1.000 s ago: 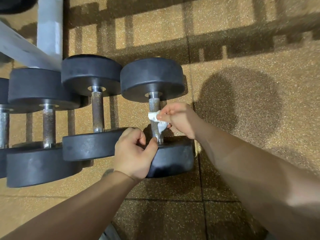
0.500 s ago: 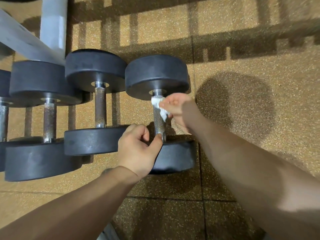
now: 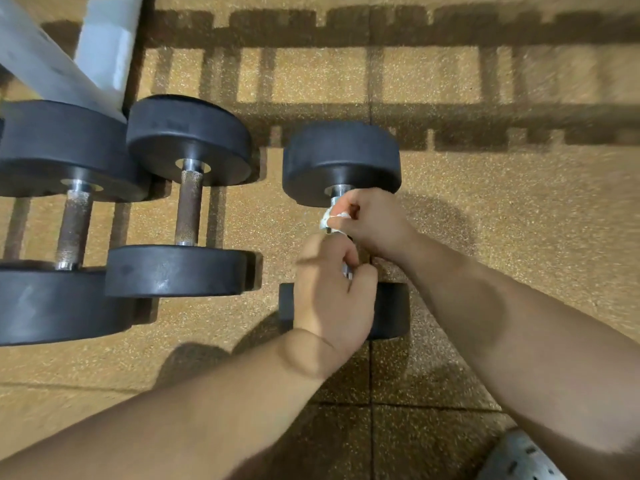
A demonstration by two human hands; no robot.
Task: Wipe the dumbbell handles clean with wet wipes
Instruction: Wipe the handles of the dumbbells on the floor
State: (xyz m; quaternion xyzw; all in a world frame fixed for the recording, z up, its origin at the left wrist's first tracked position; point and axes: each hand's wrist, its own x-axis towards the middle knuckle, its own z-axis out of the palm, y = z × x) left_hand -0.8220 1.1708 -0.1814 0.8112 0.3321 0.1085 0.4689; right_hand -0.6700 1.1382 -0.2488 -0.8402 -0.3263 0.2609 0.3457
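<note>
Currently, the dumbbell (image 3: 341, 161) being cleaned lies on the floor (image 3: 502, 237), with its handle (image 3: 335, 196) running straight away from the person. It sits apart from the other weights, to their right. Only a short bright section of the handle shows, just below the far weight; both hands cover the remainder.

Right hand (image 3: 372, 221): the fingers are curled tightly. The fingertips pinch a crumpled white wet wipe (image 3: 326, 221) against the upper part of the handle, just below the far weight. The wipe touches the metal on the handle's left side.

Left hand (image 3: 332, 292): the fingers are wrapped round the lower part of the handle, directly below the right hand. A thin strip of metal shows between the curled fingers. The back of this hand and the wrist hide the middle of the near weight; its black ends show on either side.

A second dumbbell (image 3: 188, 207) lies to the left, parallel to the first, with a dark brownish handle. A third dumbbell (image 3: 72, 230) lies close beside it at the left edge, partly cut off. A pale grey rack frame (image 3: 104, 46) stands in the upper left corner, behind their far weights. A light perforated shoe (image 3: 519, 455) shows at the bottom right.
</note>
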